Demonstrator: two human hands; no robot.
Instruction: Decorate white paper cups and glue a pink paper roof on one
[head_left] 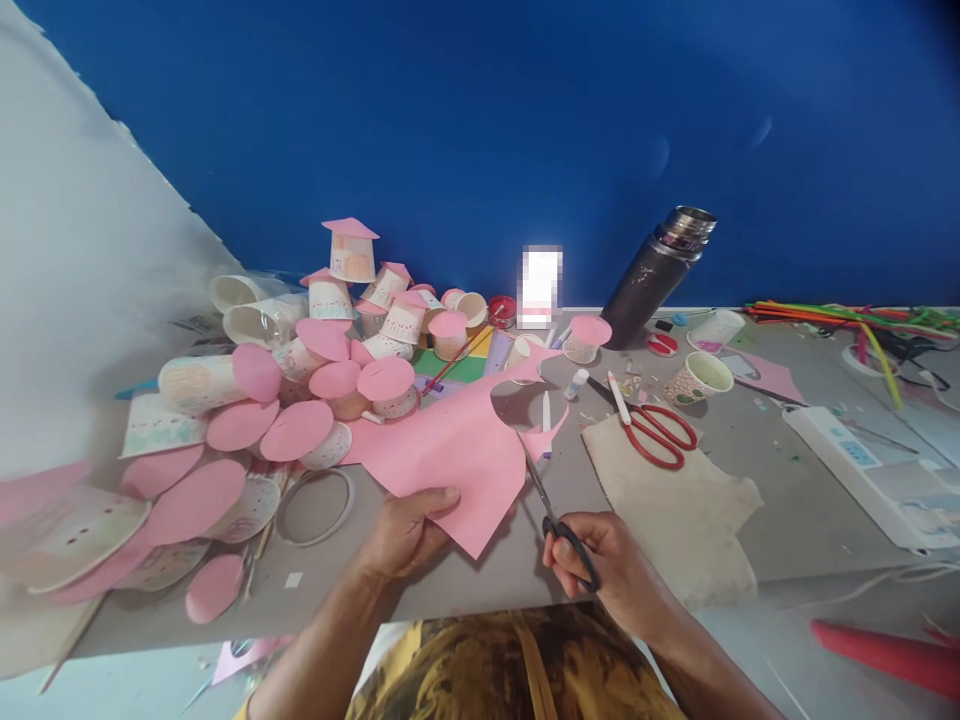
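Note:
A large sheet of pink paper (442, 450) with a curved bite cut from its right side is pinched between the thumb and fingers of my left hand (409, 535). My right hand (596, 560) grips the handles of black-handled scissors (551, 510), fingers wrapped around the loops. The blades point up and away, their tips at the paper's right edge beside the curved cut. A thin pink strip (551, 440) curls out to the right of the cut. The left fingertips are hidden under the sheet.
Paper cups with pink paper tops (300, 430) crowd the left side. Red-handled scissors (664, 435) lie on a beige cloth (675, 510) to the right. A dark flask (649, 285) leans near the blue wall. A patterned cup (697, 378) and white power strip (862, 470) are further right.

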